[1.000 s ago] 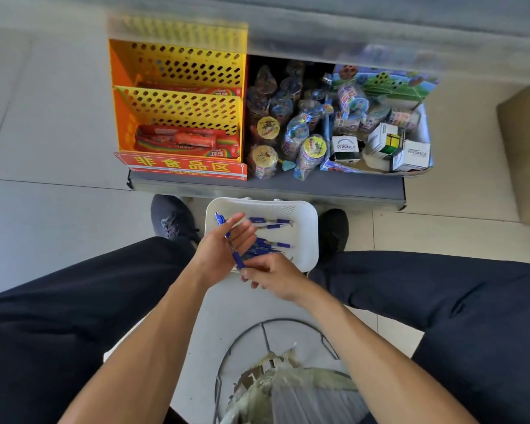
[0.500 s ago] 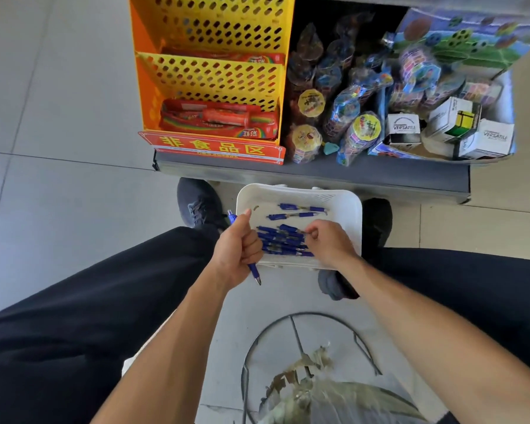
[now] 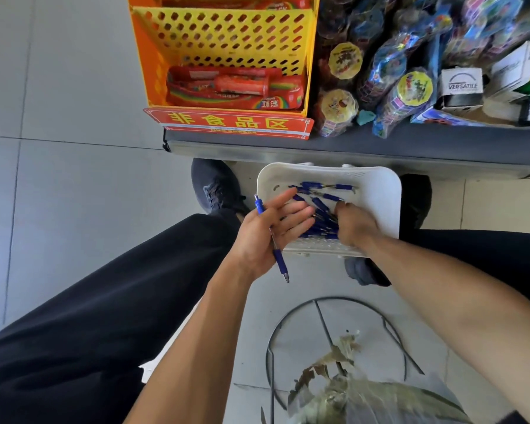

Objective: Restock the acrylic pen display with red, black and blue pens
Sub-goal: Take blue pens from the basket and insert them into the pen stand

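An orange rack [image 3: 153,56] with a yellow perforated divider [image 3: 224,35] holds red candy packs [image 3: 233,90] above a red sign [image 3: 230,123]. Beside it lie wrapped toys [image 3: 389,75] and white boxes [image 3: 462,87]. Dark shoes [image 3: 214,185] stand on the tiled floor [image 3: 58,179]; a wire ring [image 3: 334,304] lies below.

Glossy plastic blue pens [image 3: 318,206]; matt white plastic basket [image 3: 377,197].

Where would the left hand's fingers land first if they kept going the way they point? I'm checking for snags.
Probably on the loose blue pens in the white basket, beside the right hand; depth is unclear.
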### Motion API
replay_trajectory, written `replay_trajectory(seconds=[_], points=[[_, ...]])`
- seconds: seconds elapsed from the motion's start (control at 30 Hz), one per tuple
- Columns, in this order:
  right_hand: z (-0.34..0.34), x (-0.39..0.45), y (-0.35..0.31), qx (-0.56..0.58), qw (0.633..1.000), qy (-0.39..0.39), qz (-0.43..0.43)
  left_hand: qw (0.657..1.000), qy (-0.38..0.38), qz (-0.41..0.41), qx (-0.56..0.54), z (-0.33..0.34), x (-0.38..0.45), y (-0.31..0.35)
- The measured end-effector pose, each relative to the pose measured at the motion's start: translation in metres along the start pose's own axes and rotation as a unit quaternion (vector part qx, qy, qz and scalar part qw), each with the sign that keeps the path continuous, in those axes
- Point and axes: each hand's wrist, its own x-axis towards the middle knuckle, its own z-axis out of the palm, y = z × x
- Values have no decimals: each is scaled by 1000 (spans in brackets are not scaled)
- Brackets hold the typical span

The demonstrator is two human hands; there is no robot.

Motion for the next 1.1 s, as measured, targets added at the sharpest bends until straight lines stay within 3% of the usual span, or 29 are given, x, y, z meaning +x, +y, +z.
replay_trajectory(seconds=[0.2, 0.43, 0.6, 0.83, 1.1], points=[[-9, -7, -1, 39, 998, -31, 26, 999, 13, 32, -18, -5, 6, -4], [-26, -41, -5, 215, 976, -11, 38, 997, 64, 46, 12, -7, 6, -3], [-50, -77, -12, 368, 929, -21, 14, 997, 58, 44, 30, -2, 1, -4], [-67, -123, -50, 588, 804, -79, -47, 996, 12, 87, -22, 17, -19, -4], [-70, -144, -73, 614, 783, -72, -65, 990, 5, 135, -30, 30, -28, 4]])
